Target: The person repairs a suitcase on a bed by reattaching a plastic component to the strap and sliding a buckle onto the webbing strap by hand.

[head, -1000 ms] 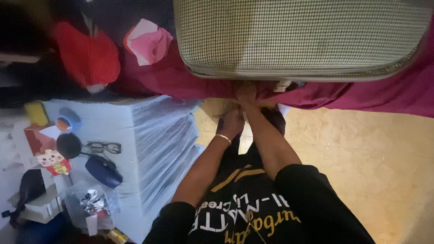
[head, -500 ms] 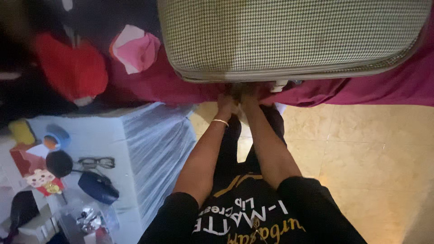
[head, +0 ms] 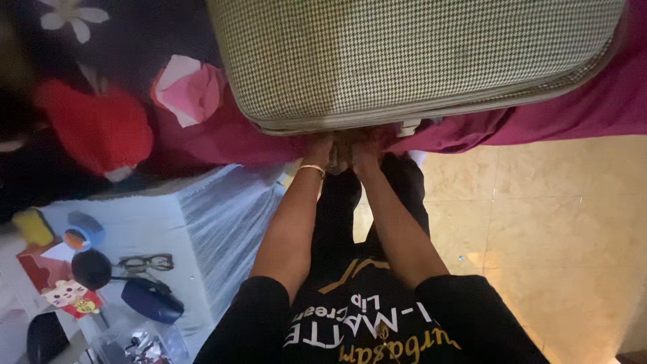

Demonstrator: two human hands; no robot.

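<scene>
Since the earlier frame the view has swung left, so the large green-and-cream houndstooth fabric suitcase (head: 418,61) now fills the far side, and both arms reach straighter toward its near edge. The left hand (head: 322,149) (a thin gold bangle on its wrist) and the right hand (head: 364,149) press close together under that edge, where it lies on the magenta bedsheet (head: 579,111); whether the fingers grip anything I cannot tell, since the case hides them. To the left, black-framed glasses (head: 145,263) rest on the pale blue worktop (head: 202,222).
</scene>
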